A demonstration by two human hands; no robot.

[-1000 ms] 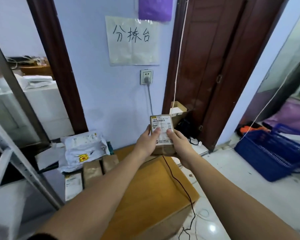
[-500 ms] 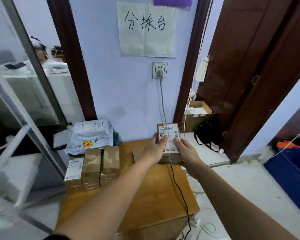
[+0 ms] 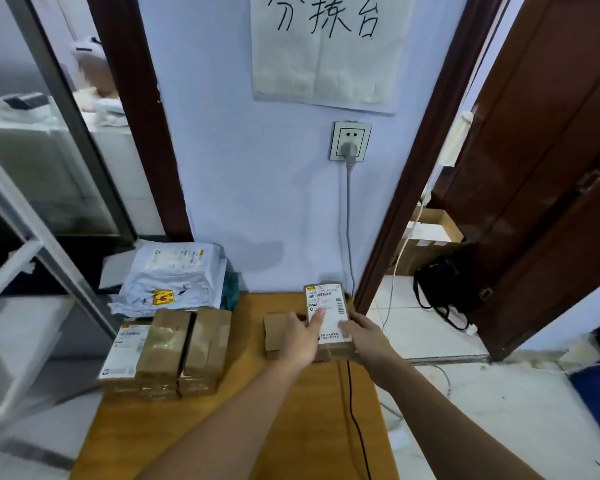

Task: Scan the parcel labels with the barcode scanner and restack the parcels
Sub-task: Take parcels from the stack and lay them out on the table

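Both hands, the left hand [image 3: 300,336] and right hand [image 3: 366,336], have lowered the small brown cardboard parcel with a white label [image 3: 328,315] onto the far right of the wooden table [image 3: 291,427], still clamped on its sides; it was held up a second ago. Restacking looks nearly done for this parcel.

Bare table [image 3: 243,427] lies open between the taped parcels [image 3: 184,348] at left and the black cable [image 3: 355,420].
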